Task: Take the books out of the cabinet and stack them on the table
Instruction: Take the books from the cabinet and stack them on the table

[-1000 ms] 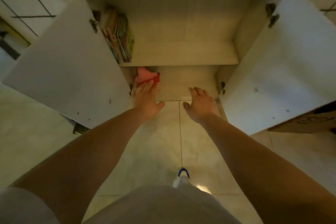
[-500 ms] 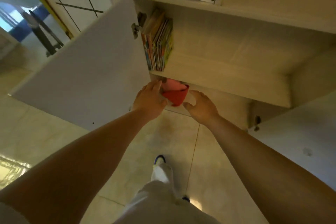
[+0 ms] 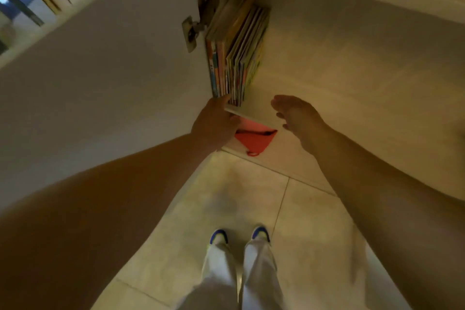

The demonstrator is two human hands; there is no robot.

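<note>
Overhead, two hands near one row of books.

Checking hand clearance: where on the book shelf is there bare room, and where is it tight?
Bare shelf board runs right of the books, beyond the right hand. Tight at the left wall, where books pack against the hinge and the left hand.

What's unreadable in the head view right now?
- Row of upright colourful thin books: titles too small and blurred.
- Left hand: fingertips hidden behind the shelf edge; contact with the books unclear.
- Red triangular pouch: top hidden under the shelf.
- Table: out of frame.
</note>
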